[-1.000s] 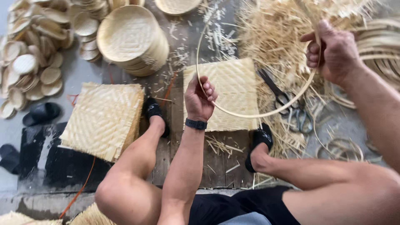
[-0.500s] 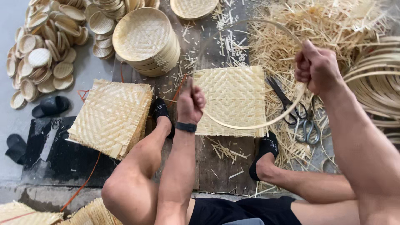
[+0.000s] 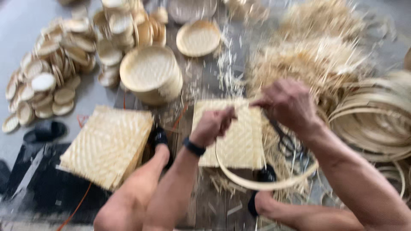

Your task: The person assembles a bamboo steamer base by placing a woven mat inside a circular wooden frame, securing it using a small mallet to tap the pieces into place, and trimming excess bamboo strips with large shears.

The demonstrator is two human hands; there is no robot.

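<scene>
Bamboo hoop (image 3: 265, 184) hangs in front of us above our knees, one thin strip bent into a ring, its lower arc over the plank floor (image 3: 209, 209). Our left hand (image 3: 212, 125) has its fingers pressed together around the strip at the ring's left side. Our right hand (image 3: 289, 102) is closed over the upper right part; blur keeps us from telling exactly how those fingers lie. One woven square mat (image 3: 239, 141) lies directly under the hoop. One stack of similar mats (image 3: 107, 145) lies to the left, and scissors (image 3: 287, 143) to the right. Beyond stands one stack of round woven trays (image 3: 150, 73), with many small lids (image 3: 47, 92) heaped further left. Loose rings (image 3: 376, 124) pile at right
</scene>
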